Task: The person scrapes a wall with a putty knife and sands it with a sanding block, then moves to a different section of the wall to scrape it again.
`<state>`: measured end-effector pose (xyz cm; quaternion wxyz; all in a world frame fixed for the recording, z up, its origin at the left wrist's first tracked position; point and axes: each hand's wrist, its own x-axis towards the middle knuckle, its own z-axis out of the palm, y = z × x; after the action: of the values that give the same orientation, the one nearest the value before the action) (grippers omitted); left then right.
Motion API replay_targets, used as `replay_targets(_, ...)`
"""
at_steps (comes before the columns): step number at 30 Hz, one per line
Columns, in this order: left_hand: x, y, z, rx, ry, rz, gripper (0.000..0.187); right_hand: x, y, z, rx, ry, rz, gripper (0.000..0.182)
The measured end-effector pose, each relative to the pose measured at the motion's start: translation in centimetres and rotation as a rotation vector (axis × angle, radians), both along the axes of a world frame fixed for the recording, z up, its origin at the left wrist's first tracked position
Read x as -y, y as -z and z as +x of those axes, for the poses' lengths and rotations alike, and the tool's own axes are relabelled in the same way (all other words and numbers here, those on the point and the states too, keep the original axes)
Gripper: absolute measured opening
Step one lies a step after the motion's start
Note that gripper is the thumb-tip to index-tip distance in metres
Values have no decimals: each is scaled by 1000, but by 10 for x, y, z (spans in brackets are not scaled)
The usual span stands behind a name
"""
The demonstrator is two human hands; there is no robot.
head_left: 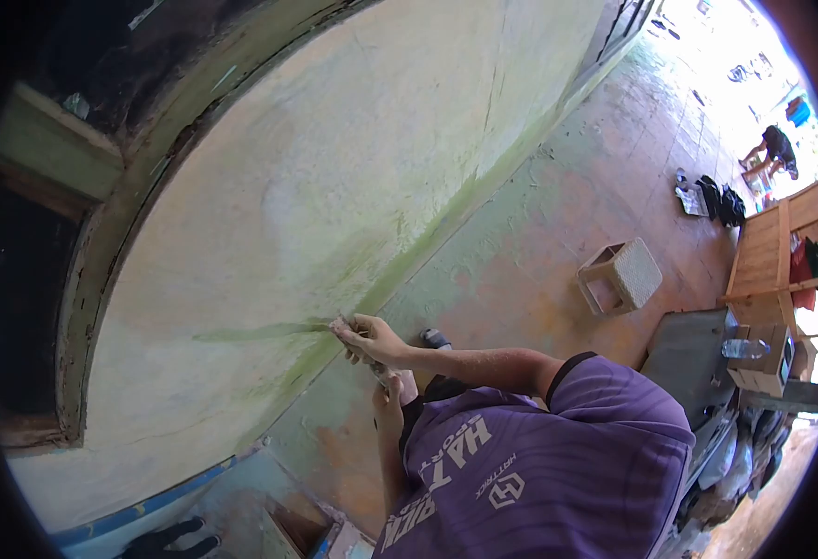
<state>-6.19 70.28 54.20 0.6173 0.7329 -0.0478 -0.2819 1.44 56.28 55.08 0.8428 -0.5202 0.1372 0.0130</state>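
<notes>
My right hand (372,341) is closed on a small pinkish-grey piece (339,325) and presses it against the lower part of the pale wall (269,233). Its exact kind is hard to make out. A darker green streak (251,333) runs along the wall from that spot. Just below, close to my body, my left hand (388,396) has its fingers curled at a pale object (383,374), mostly hidden by the fingers. The purple shirt (558,456) I wear fills the lower right. Whitish dust coats my right forearm.
A stool (621,277) lies on the dusty tiled floor (511,242). Further right are a grey cabinet (693,349), a plastic bottle (745,348) and a wooden frame (772,238). Another person (779,149) bends over in the distance. A dark window opening (32,289) edges the wall.
</notes>
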Motion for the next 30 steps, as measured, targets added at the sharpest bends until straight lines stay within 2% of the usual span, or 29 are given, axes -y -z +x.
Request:
replay_targets(2,14,2,-21,31,-23,81,40,26,3,-19,-47,-68,-36,29)
replay_targets(6,30,20,-61,8,-23,171,40,71,18,-64,37,-75,-83,33)
replay_targets(8,40,29,-78,28,9,186,38,89,22,-91,37,-60,-133,27)
replay_targets(9,51,26,-90,25,16,176,38,99,23,-107,35,-56,-160,24)
replay_targets(11,77,14,-114,20,29,155,37,118,17,-143,24,-61,-32,25)
replay_targets(13,93,30,-140,-1,25,132,36,140,11,-179,-14,-57,33,25)
replay_targets(14,100,42,-157,-18,26,121,36,149,5,-198,-98,-17,5,23)
replay_targets(18,147,81,-216,56,-31,-5,38,201,17,-266,-104,-83,-181,25)
replay_targets(20,177,97,-246,35,-38,-68,39,225,18,-292,-107,-39,-238,25)
replay_targets(21,191,97,-255,27,-40,-97,40,237,19,-302,-106,-16,-262,25)
replay_targets(22,199,96,-262,55,35,58,40,250,22,-311,-116,-17,-222,24)
replay_targets(25,246,78,-281,161,5,16,39,286,26,-323,-145,5,-351,22)
replay_targets(30,306,97,-275,99,8,-27,35,346,35,-317,-154,31,-378,20)
